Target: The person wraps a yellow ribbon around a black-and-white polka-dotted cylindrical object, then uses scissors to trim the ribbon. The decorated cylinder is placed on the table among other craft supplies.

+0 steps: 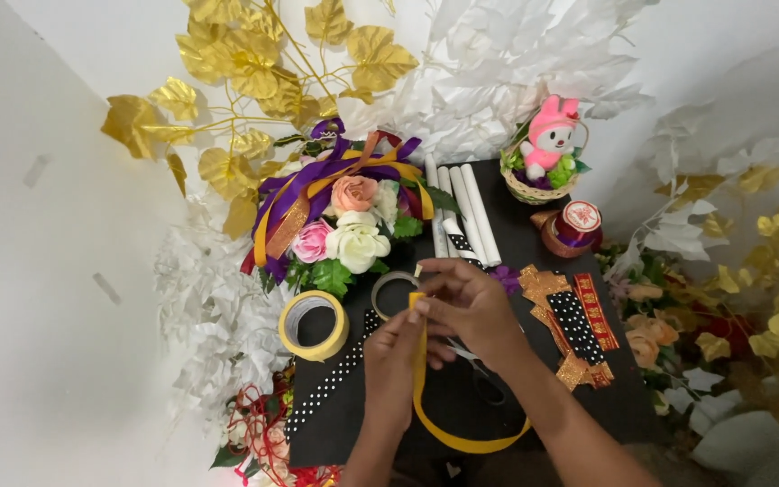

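Both of my hands meet over the middle of a black board [552, 397]. My left hand [395, 353] pinches the upper part of a yellow ribbon [421, 397], which runs down and loops to the right near the board's front edge. My right hand [468, 302] grips the ribbon's top end with fingertips close to the left hand's. Scissors [484, 377] lie on the board under my right forearm, partly hidden.
A yellow tape roll [315, 326] and a smaller grey roll [393, 287] lie left of the hands. A flower bouquet with purple and orange ribbons [340, 221], white paper rolls [463, 212], a basket with a pink toy [547, 153], a ribbon spool [574, 227] and ribbon pieces [574, 320] surround them. A polka-dot ribbon [331, 383] lies lower left.
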